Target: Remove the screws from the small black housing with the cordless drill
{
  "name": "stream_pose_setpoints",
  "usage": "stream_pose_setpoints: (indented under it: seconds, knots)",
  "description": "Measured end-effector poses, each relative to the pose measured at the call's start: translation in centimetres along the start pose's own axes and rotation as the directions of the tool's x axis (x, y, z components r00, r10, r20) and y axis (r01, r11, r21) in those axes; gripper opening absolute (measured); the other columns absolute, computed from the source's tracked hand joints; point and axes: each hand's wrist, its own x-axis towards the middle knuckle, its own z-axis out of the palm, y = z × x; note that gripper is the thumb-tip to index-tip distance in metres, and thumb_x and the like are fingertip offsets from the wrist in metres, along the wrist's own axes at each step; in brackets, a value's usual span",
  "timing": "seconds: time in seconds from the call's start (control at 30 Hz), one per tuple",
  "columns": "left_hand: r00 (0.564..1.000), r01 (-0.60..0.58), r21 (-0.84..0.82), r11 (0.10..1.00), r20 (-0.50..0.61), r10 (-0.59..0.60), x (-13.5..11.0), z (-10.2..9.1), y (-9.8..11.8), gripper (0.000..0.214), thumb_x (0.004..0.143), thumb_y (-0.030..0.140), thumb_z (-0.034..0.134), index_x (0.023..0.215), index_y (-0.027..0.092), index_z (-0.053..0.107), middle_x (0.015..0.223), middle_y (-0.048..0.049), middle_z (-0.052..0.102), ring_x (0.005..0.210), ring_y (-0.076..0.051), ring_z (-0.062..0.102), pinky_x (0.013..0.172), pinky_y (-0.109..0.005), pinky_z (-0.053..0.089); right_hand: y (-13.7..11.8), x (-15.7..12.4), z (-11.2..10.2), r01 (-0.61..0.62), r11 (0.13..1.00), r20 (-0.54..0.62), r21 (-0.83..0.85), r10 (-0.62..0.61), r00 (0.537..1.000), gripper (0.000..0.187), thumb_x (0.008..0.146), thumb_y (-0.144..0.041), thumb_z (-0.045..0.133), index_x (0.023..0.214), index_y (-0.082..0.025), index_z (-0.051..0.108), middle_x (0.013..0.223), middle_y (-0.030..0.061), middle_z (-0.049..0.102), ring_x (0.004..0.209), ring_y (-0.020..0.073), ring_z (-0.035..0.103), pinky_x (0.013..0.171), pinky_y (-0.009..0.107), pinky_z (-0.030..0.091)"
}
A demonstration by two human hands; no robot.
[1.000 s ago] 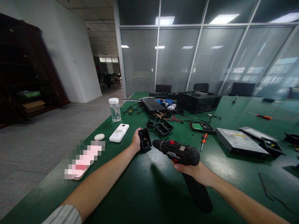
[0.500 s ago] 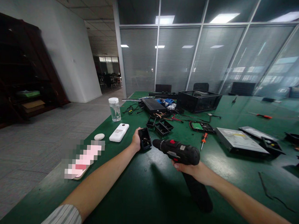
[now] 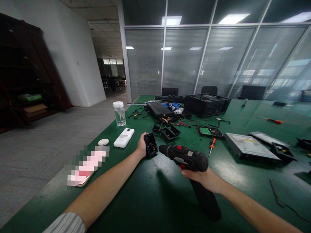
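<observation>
My left hand [image 3: 142, 145] is closed round a small black box-shaped part [image 3: 151, 144], holding it tilted on the green table [image 3: 146, 198] with its open side facing me. My right hand [image 3: 203, 178] grips the handle of a black cordless drill [image 3: 187, 158] with a red switch. The drill's nose points left and sits just right of the black part, close to its open face. My fingers on the drill's handle are mostly hidden behind the tool.
Left of my hand lie a white remote-like device [image 3: 124, 137], a small white oval [image 3: 103, 142] and a clear jar [image 3: 119, 113]. Behind are more black trays [image 3: 169, 131], a red-handled screwdriver [image 3: 211, 145], a circuit board [image 3: 208, 132], an optical drive [image 3: 249, 146] and a black case [image 3: 206, 105].
</observation>
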Motion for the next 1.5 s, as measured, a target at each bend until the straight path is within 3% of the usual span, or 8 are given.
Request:
stream_pose_setpoints:
  seconds: [0.57,1.5]
  knots:
    - [0.999,-0.003,0.009,1.0,0.033,0.003,0.47,-0.39,-0.11,0.039,0.08,0.051,0.043,0.073,0.016,0.058,0.059,-0.0075,0.061,0.055,-0.024,0.062,0.054,-0.038,0.051,0.56,0.09,-0.19,0.006,1.0,0.008,-0.021,-0.005,1.0,0.022,0.081,-0.037,0.059,0.089,-0.017,0.056,0.082,0.0015,0.052,0.077,0.0169,0.049,0.073,0.031,0.042]
    - [1.0,-0.001,0.005,1.0,-0.002,0.001,0.13,-0.12,-0.05,0.038,0.081,0.05,0.044,0.074,0.016,0.058,0.059,-0.0067,0.061,0.053,-0.022,0.061,0.053,-0.036,0.051,0.21,0.01,-0.09,-0.018,0.999,-0.012,-0.035,0.017,1.0,0.025,0.079,-0.04,0.061,0.087,-0.017,0.056,0.081,0.0015,0.053,0.076,0.017,0.051,0.072,0.03,0.044]
